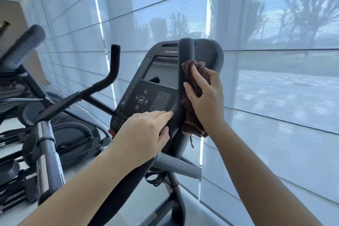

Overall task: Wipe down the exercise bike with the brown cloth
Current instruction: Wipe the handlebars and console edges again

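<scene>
The exercise bike's dark console (146, 86), with a grey screen and a keypad, stands in the middle of the view. A black upright handlebar (184, 71) rises in front of its right side. My right hand (205, 97) is shut on the crumpled brown cloth (191, 123) and presses it against the right side of that handlebar. A loose end of the cloth hangs below my wrist. My left hand (145, 135) wraps around the lower bend of the same handlebar, fingertips touching the console's bottom edge.
Another exercise machine (45, 134) with metal rails and a padded grip (23, 47) stands close on the left. A second black handlebar (111, 71) rises left of the console. Translucent window blinds (275, 79) run along the back and right, just behind the bike.
</scene>
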Motion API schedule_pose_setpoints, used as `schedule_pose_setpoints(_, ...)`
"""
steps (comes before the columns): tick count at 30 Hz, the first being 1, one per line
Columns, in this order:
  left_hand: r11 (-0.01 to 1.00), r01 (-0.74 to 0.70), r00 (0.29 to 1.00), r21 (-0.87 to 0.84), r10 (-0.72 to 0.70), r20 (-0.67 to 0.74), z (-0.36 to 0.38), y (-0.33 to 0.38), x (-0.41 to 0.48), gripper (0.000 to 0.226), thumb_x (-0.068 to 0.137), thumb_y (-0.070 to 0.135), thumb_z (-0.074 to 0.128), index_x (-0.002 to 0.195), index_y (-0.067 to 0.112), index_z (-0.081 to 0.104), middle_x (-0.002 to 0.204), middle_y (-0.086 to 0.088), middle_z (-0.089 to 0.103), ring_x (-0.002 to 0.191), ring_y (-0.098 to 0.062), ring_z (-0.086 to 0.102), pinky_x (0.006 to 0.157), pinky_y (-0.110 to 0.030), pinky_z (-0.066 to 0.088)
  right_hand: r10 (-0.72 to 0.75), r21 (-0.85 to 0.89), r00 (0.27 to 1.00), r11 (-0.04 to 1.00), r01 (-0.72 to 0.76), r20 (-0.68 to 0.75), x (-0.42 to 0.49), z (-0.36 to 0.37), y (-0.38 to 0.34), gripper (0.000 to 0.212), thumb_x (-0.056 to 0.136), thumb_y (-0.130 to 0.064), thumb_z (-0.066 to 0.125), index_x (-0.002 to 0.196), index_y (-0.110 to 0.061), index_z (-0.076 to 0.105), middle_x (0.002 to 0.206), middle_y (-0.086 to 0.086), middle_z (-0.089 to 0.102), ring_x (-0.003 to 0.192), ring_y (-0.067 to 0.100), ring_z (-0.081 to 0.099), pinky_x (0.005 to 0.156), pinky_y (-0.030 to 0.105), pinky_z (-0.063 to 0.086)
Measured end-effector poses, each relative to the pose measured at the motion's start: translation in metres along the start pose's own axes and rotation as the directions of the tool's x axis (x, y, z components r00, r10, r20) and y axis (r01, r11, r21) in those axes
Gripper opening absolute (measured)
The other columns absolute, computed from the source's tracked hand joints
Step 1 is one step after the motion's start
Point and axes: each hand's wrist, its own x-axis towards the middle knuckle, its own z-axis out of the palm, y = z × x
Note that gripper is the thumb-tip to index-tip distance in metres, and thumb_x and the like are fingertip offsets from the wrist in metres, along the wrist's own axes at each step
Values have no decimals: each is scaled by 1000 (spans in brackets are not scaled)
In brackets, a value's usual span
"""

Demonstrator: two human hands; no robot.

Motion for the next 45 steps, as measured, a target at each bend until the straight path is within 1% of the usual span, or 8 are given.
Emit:
schedule_pose_setpoints(2, 997, 39, 999, 69, -38, -16, -1, 10, 1, 40, 73, 16, 53, 109, 4, 66, 107, -11, 68, 93, -27, 66, 79, -43, 54, -37, 82, 999, 996, 38, -16, 3, -1, 9, 40, 85, -20, 64, 124, -19, 57, 121, 12, 51, 112, 28, 50, 98, 35, 41)
schedule_pose_setpoints(7, 939, 180, 979, 293, -143, -141, 20, 39, 22, 46, 65, 14, 76, 109, 5, 66, 103, -13, 69, 88, -29, 66, 71, -43, 56, -155, 303, 987, 940, 159, -38, 21, 2, 38, 39, 83, -18, 65, 122, -15, 58, 120, 10, 51, 114, 19, 50, 101, 20, 37)
schedule_pose_setpoints(11, 865, 323, 944, 384, -268, -190, 48, 58, 42, 53, 61, 15, 79, 110, 3, 64, 105, -16, 67, 92, -31, 65, 68, -45, 56, -226, 468, 970, 850, 241, -87, 47, 6, 52, 40, 82, -11, 67, 120, -11, 59, 120, 14, 49, 115, 13, 48, 102, 21, 38)
schedule_pose_setpoints(18, 808, 450, 882, 382, -333, -334, 72, 64, 48, 52, 61, 6, 80, 110, 5, 64, 110, -10, 66, 93, -26, 66, 68, -40, 56, -113, 762, 993, 646, 42, 41, 37, 25, 55, 42, 81, -16, 64, 122, -20, 55, 126, 13, 47, 122, 14, 44, 105, 21, 34)
schedule_pose_setpoints(24, 837, 475, 847, 271, -351, -398, 73, 67, 50, 44, 71, 2, 73, 114, 5, 62, 117, -7, 63, 107, -23, 60, 85, -47, 51, -50, 867, 987, 486, -109, 152, 27, 30, 61, 39, 79, -10, 66, 117, -14, 59, 117, 9, 51, 112, 8, 48, 100, 15, 34)
schedule_pose_setpoints(28, 845, 489, 832, 217, -377, -408, 71, 67, 49, 41, 75, 10, 64, 116, 8, 61, 120, -1, 61, 112, -11, 53, 98, -29, 41, -42, 908, 972, 368, -200, 231, 62, 35, 57, 41, 81, -8, 66, 119, -16, 56, 117, 4, 51, 110, 2, 48, 99, 14, 35)
schedule_pose_setpoints(37, 855, 481, 827, 195, -370, -423, 73, 65, 48, 41, 76, 10, 62, 117, 8, 60, 120, -2, 61, 114, -13, 55, 98, -32, 41, -73, 899, 964, 385, -208, 255, 20, 34, 66, 40, 78, -15, 66, 117, -20, 57, 119, 9, 52, 113, 8, 49, 101, 18, 36)
schedule_pose_setpoints(45, 854, 489, 826, 179, -387, -409, 73, 65, 47, 41, 78, 10, 60, 118, 10, 59, 122, 2, 58, 116, -7, 51, 101, -27, 39, -145, 932, 931, 199, -303, 334, 81, 42, 60, 41, 82, -12, 64, 122, -14, 55, 117, 5, 53, 116, 14, 50, 105, 31, 39)
